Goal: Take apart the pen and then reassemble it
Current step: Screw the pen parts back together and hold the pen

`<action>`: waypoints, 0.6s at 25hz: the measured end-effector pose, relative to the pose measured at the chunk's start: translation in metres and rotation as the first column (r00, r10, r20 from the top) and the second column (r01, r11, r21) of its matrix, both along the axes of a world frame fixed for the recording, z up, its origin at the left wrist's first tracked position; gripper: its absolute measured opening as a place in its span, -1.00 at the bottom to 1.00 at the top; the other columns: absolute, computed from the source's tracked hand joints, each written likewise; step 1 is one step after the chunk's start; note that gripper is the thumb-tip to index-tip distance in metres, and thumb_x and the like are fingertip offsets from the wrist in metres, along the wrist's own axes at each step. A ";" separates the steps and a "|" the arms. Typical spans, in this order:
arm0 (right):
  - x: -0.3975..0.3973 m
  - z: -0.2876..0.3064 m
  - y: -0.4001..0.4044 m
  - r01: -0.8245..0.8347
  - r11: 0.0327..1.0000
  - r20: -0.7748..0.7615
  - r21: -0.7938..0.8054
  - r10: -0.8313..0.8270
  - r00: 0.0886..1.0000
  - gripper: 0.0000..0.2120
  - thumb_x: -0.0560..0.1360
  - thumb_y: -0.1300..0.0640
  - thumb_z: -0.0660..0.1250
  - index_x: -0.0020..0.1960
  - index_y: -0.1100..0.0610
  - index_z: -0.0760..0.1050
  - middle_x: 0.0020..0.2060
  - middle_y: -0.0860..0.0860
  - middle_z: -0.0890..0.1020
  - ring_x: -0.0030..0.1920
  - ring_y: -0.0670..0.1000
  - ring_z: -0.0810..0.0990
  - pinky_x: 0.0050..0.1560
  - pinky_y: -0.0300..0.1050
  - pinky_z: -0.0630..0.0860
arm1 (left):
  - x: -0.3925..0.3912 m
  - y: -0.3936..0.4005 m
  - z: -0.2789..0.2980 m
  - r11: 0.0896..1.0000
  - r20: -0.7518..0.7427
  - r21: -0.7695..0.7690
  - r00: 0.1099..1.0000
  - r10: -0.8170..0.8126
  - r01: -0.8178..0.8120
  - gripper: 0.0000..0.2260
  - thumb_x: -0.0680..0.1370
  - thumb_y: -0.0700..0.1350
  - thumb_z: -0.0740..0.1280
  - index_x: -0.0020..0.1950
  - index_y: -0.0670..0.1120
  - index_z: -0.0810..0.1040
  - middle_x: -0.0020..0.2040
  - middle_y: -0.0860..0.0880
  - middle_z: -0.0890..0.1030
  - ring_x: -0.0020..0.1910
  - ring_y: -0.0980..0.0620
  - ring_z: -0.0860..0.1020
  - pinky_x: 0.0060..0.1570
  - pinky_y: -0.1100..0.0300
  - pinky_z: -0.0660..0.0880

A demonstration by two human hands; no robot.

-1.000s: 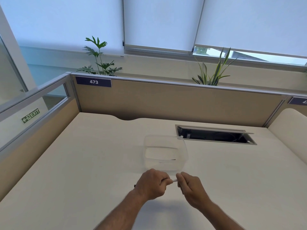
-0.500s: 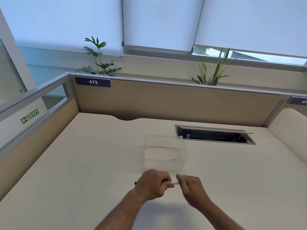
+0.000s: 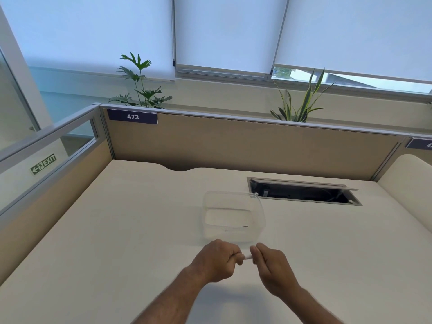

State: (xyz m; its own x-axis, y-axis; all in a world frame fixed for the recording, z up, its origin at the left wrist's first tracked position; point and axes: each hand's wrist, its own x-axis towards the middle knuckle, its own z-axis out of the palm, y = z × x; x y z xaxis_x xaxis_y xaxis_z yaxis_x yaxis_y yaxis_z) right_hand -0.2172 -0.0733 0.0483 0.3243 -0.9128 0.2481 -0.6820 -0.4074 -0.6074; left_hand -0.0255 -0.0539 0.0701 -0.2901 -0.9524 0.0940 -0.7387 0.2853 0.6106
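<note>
A white pen (image 3: 247, 256) is held level just above the desk, and only a short stretch of it shows between my two fists. My left hand (image 3: 217, 259) is wrapped around its left part. My right hand (image 3: 268, 263) pinches its right end with the fingertips. Right behind my hands stands a clear plastic container (image 3: 233, 218), and a thin dark pen part (image 3: 240, 226) lies on its floor.
A cream desk (image 3: 117, 242) is walled by beige partitions at the back and left. An open cable hatch (image 3: 301, 191) is set into the desk at the back right. Two plants stand behind the back partition.
My hands have stayed together on the pen. The dark end that stuck out left of my left fist earlier is hidden now.
</note>
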 end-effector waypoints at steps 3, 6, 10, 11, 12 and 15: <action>-0.006 -0.004 -0.004 -0.077 0.986 -0.099 -0.148 0.062 0.993 -0.61 0.61 -0.12 0.04 -0.33 0.02 0.25 -0.53 -0.09 0.34 -0.50 -0.03 0.31 -0.47 -0.06 0.34 | -0.002 0.003 0.003 0.991 -0.078 0.130 0.996 -0.033 0.043 -0.74 0.61 -0.11 0.20 -0.15 -0.13 0.63 -0.46 0.09 0.52 -0.59 0.17 0.44 -0.48 0.23 0.47; -0.005 -0.004 -0.007 -0.109 0.970 -0.107 -0.217 0.087 0.990 -0.56 0.63 -0.16 0.01 -0.37 0.00 0.21 -0.53 -0.14 0.24 -0.53 -0.05 0.24 -0.52 -0.09 0.28 | -0.002 0.002 0.002 0.990 -0.086 0.131 0.995 -0.041 0.052 -0.74 0.59 -0.13 0.21 -0.17 -0.13 0.64 -0.38 -0.03 0.60 -0.48 0.07 0.50 -0.39 0.20 0.49; -0.001 -0.005 -0.007 -0.054 0.980 -0.108 -0.191 0.034 0.994 -0.52 0.60 -0.11 0.08 -0.44 0.08 0.29 -0.59 -0.13 0.23 -0.56 -0.05 0.22 -0.51 -0.12 0.21 | -0.001 0.000 -0.003 1.000 -0.038 0.020 0.999 -0.018 0.019 -0.79 0.56 -0.09 0.26 -0.16 -0.07 0.66 -0.23 -0.06 0.70 -0.30 -0.02 0.58 -0.26 0.12 0.53; 0.001 -0.005 -0.007 -0.026 0.987 -0.102 -0.159 0.010 0.995 -0.52 0.59 -0.09 0.10 -0.46 0.06 0.27 -0.61 -0.12 0.22 -0.57 -0.06 0.22 -0.49 -0.16 0.17 | -0.001 -0.001 -0.005 1.000 -0.039 -0.007 0.999 0.003 -0.003 -0.82 0.54 -0.04 0.29 -0.16 -0.06 0.65 -0.26 -0.03 0.69 -0.31 -0.01 0.58 -0.26 0.10 0.55; 0.004 -0.004 -0.008 -0.002 0.994 -0.098 -0.108 -0.009 0.995 -0.52 0.60 -0.06 0.12 -0.48 0.03 0.22 -0.64 -0.11 0.20 -0.58 -0.07 0.22 -0.48 -0.20 0.13 | 0.000 -0.002 -0.006 0.999 -0.038 -0.033 0.999 0.023 -0.024 -0.83 0.52 0.01 0.32 -0.16 -0.04 0.64 -0.28 0.00 0.69 -0.33 0.02 0.57 -0.26 0.10 0.56; 0.011 0.000 -0.009 0.092 0.986 -0.073 0.142 -0.082 0.994 -0.45 0.64 0.06 0.19 -0.51 0.02 0.14 -0.67 -0.05 0.24 -0.56 -0.07 0.23 -0.46 -0.22 0.13 | 0.001 -0.003 -0.008 0.990 -0.016 -0.116 0.996 0.084 -0.085 -0.81 0.43 0.11 0.42 -0.14 0.01 0.61 -0.28 0.06 0.69 -0.31 0.07 0.57 -0.24 0.13 0.56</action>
State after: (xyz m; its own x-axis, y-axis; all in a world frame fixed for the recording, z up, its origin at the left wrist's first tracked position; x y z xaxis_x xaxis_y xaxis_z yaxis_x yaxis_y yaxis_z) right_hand -0.2065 -0.0825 0.0480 0.2537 -0.9630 0.0914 -0.7521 -0.2558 -0.6074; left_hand -0.0245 -0.0573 0.0625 -0.2072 -0.9557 0.2090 -0.7565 0.2920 0.5852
